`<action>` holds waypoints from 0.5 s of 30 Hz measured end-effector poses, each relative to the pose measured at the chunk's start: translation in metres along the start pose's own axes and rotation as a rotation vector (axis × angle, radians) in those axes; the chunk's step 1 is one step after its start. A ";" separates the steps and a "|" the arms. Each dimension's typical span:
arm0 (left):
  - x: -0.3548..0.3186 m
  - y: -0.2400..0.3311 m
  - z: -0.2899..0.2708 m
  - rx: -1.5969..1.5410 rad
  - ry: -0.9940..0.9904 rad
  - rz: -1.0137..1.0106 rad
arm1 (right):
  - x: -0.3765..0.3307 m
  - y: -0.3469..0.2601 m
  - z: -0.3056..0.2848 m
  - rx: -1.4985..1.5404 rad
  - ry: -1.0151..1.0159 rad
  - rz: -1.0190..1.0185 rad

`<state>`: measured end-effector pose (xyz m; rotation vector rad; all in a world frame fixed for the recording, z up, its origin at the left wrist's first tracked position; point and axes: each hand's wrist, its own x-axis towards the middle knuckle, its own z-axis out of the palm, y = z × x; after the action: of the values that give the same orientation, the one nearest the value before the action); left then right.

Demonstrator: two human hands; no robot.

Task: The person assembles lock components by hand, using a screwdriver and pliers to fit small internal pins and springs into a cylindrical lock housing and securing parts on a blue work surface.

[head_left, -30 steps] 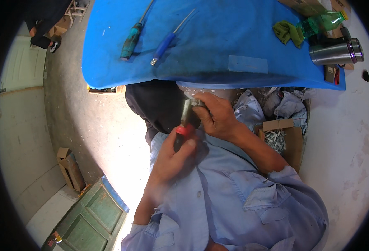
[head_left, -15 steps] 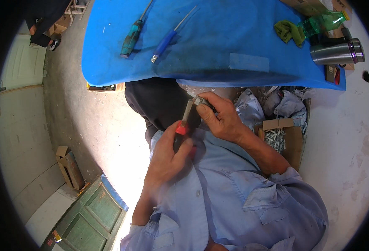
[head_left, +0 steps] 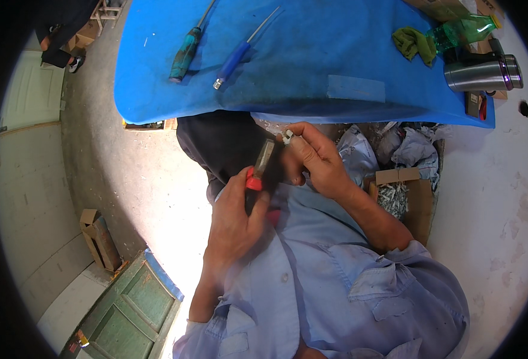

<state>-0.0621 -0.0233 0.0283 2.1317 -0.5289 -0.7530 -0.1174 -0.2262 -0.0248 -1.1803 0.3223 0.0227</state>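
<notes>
- Left hand (head_left: 234,224) clenched around the red-and-black handle of a pair of pliers (head_left: 259,173), held in front of the chest, just below the near edge of the blue cloth-covered bench (head_left: 359,90).
- Metal nose of the pliers pointing up toward the small whitish part (head_left: 287,136).
- Right hand (head_left: 315,158) grasping that small whitish part between the fingertips, just beside the pliers' tip; contact between tip and part not clear.
- Lying on the bench toward its far left side: teal-handled screwdriver (head_left: 186,51) and blue-handled screwdriver (head_left: 235,60), near each other, not touching.
- At the right end of the bench: crumpled green rag (head_left: 413,43), green plastic bottle (head_left: 464,30) lying down, steel flask (head_left: 482,73) on its side.
- Under the right part of the bench: open cardboard box (head_left: 416,200) with small metal pieces, beside crumpled grey cloths (head_left: 389,146).
</notes>
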 end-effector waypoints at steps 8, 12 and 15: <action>0.003 -0.003 0.003 0.031 0.026 0.072 | -0.001 0.002 -0.001 0.070 -0.047 -0.021; 0.003 -0.006 0.005 0.060 0.043 0.090 | -0.001 0.003 0.000 0.058 -0.035 -0.016; 0.003 -0.003 0.003 0.058 0.032 0.064 | -0.002 0.003 0.001 0.012 -0.031 -0.027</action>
<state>-0.0618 -0.0254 0.0232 2.1658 -0.6061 -0.6744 -0.1192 -0.2240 -0.0268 -1.1715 0.2790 0.0154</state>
